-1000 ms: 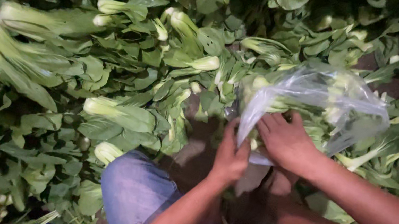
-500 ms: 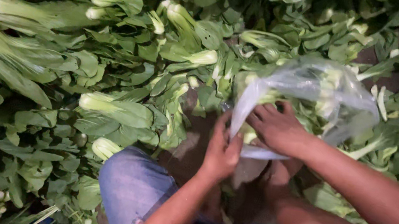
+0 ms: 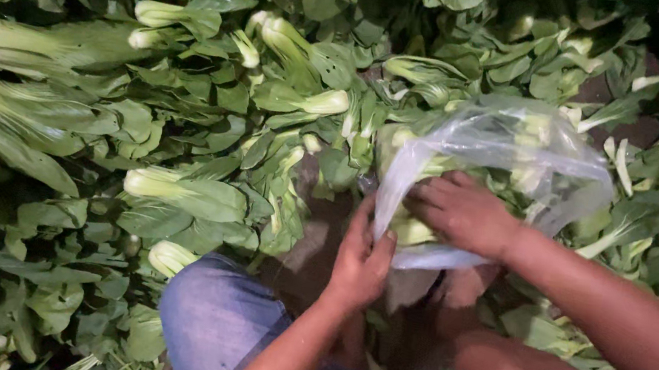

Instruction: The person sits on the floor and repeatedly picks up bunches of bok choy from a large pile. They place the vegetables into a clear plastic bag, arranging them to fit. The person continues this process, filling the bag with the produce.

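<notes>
Since the earlier frames, the clear thin plastic bag (image 3: 515,151) has shifted slightly left and opened wider, which suggests packing is in progress. It lies on the heap of green leafy bok choy with pale stems (image 3: 174,189), holding several heads. The right hand (image 3: 463,212) rests inside the bag's mouth, fingers closed on the contents. The left hand (image 3: 360,258) pinches the bag's near edge. The hands sit close together.

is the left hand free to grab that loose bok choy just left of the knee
Probably not yet: the left hand grips the plastic bag edge. The bok choy lies uncovered on the pile nearby, so nothing blocks it once the hand lets go.
</notes>
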